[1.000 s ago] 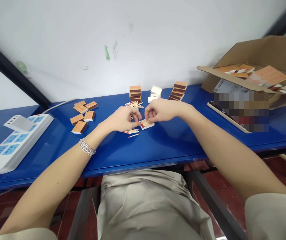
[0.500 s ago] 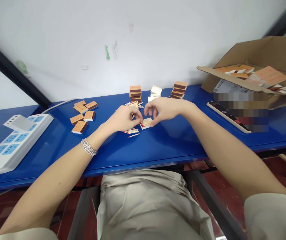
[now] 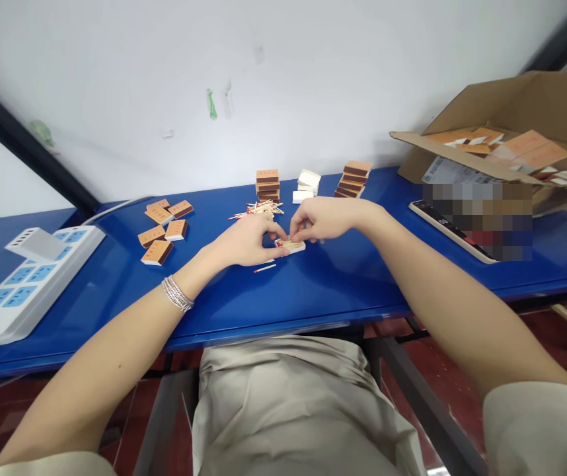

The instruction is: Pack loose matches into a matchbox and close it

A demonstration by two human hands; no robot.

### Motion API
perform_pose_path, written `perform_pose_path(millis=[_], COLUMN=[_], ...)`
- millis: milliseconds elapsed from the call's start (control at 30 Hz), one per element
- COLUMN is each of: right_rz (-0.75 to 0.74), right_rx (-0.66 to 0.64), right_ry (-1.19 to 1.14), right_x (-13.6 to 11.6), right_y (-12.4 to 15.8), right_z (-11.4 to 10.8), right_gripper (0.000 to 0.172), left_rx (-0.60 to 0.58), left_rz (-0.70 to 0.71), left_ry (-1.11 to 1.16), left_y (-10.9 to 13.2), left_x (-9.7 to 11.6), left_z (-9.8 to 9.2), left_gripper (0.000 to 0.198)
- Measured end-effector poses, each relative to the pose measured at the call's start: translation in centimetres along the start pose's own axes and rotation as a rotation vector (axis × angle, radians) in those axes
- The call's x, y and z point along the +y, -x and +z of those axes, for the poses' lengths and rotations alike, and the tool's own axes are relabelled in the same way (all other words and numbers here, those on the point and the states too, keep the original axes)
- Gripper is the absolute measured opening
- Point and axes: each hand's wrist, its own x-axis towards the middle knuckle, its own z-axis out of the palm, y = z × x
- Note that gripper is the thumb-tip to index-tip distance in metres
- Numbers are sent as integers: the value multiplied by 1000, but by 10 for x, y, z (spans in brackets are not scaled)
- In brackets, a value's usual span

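Note:
A small white matchbox tray (image 3: pixel 297 247) holding red-tipped matches lies on the blue table. My left hand (image 3: pixel 248 240) steadies it, thumb at its near left corner and fingers bent at its far side. My right hand (image 3: pixel 327 218) is closed in a pinch over the matches in the tray; whatever is between its fingertips is too small to tell. Behind the left hand is a heap of loose matches (image 3: pixel 266 209). One single match (image 3: pixel 264 268) lies in front of that hand, which hides part of the table around it.
Matchboxes are stacked at the back (image 3: pixel 267 185) and farther right (image 3: pixel 353 180), with white trays (image 3: pixel 308 180) between. Several matchboxes (image 3: pixel 157 252) lie to the left, near a power strip (image 3: pixel 30 284). A phone (image 3: pixel 454 231) and an open cardboard box (image 3: pixel 491 172) stand right.
My right hand has come left and its fingers have closed over the tray. The left hand's thumb has shifted onto the tray's near corner, and the tray has turned and moved slightly.

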Motion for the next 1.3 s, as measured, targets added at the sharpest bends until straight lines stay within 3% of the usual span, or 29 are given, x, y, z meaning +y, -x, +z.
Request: perform_pose_path(millis=[200,300,400,500,633,867,1033,1200,1300], right_rz=[-78,-89,-81,-51,-61,-133,-76,-15,-74], right_rx=[115,194,179,116,127,231,197,43,90], right_ry=[61,60,63,83,105,130,141,140,135], right_x=[0,-3,-6,-7,-7,-20,-17,-9,-12], right_y=[-2,1,2,-1,-1,5,3,3,4], right_z=[2,0,1,4,6,6,6,4,5], right_gripper=[20,36,60,61,47,41,43,49,54], left_rx=[2,18,77,128,-12,-196,-349,-401,-407], left_rz=[27,30,-18,-131,-189,-229,-236,-279,-278], left_ry=[33,29,38,25,-38,-109,-40,-52,-83], left_y=[0,0,2,7,11,13,15,14,13], left_x=[0,-3,-9,-15,-21,-25,-18,0,5], left_z=[2,-1,-14,-31,-43,-43,-46,-41,-38], left_gripper=[30,32,33,31,27,22,41,47,33])
